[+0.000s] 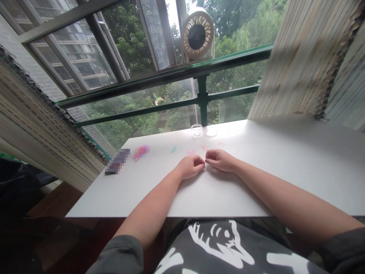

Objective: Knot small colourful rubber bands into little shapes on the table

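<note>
My left hand (191, 166) rests low over the white table (137, 194), thumb and fingertips pinched together. Close by on its right is my right hand (220, 160), also in a pinch, its fingertips almost meeting the left ones. Whatever lies between the fingers is too small to make out. Just beyond the hands are thin pink loops (191, 152) and another pinkish loop group (204, 147). A small teal cluster (173, 149) lies farther left. Beside it is a loose pile of pink, orange and purple small bands (142, 152).
A clear round tub (196, 130) and a round lid-like disc (211, 132) stand at the table's far edge. A blurred dark slab (118, 161) lies at the left edge. Behind are a green railing (202, 99), a round fan (197, 35) and curtains (293, 61).
</note>
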{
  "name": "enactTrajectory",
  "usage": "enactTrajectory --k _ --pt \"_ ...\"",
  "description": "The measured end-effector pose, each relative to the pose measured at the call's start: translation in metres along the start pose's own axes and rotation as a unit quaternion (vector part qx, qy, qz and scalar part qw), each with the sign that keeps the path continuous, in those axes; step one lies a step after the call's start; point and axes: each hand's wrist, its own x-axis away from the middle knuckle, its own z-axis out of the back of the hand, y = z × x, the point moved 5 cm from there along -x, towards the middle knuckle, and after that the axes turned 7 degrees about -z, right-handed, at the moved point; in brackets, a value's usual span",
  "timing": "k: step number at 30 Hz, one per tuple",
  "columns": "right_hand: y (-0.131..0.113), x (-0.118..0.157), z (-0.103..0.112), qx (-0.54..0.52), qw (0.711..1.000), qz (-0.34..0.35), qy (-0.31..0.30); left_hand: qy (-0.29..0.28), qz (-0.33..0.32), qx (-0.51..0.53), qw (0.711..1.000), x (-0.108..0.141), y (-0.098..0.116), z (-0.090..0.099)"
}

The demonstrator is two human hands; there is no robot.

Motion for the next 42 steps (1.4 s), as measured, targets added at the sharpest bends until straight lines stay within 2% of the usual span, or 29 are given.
enactTrajectory --k 42 --pt "-0.0016 0.0005 -0.0001 0.004 1.000 -0.004 -0.014 -0.008 -0.001 0.001 1.000 -0.0013 0.0001 -0.0008"
